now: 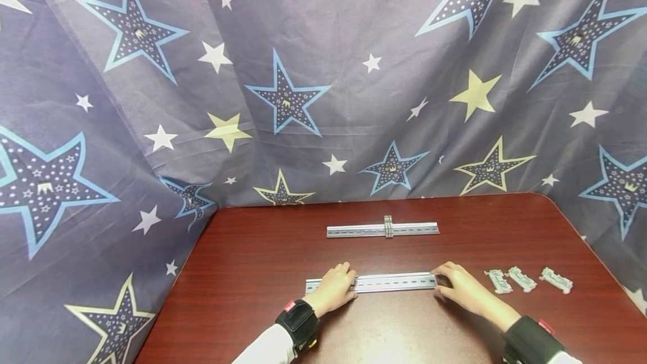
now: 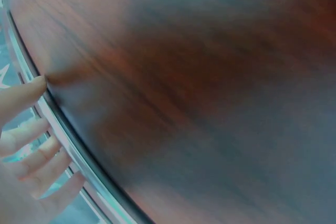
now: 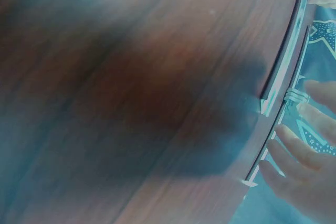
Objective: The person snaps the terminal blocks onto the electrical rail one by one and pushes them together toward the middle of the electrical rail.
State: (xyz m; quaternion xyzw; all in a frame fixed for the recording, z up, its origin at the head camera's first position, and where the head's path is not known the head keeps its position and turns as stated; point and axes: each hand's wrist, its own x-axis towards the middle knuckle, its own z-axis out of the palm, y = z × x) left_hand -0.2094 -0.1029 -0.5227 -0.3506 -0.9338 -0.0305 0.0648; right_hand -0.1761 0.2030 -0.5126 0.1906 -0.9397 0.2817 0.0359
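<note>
Silvery rail [image 1: 394, 282] lies partly hidden beneath the gripping left hand [image 1: 333, 287]; right hand [image 1: 459, 285] relaxed, beside its end.

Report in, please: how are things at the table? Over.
Left hand holds nearer slotted silver metal rail. Right hand at rail's right end. Nothing visibly blocking it.

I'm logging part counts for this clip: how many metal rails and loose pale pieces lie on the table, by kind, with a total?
Metal rails: 2
Loose pale green pieces: 3
Total: 5, leaving out the pieces fitted on the far rail, too tightly packed to count.
</note>
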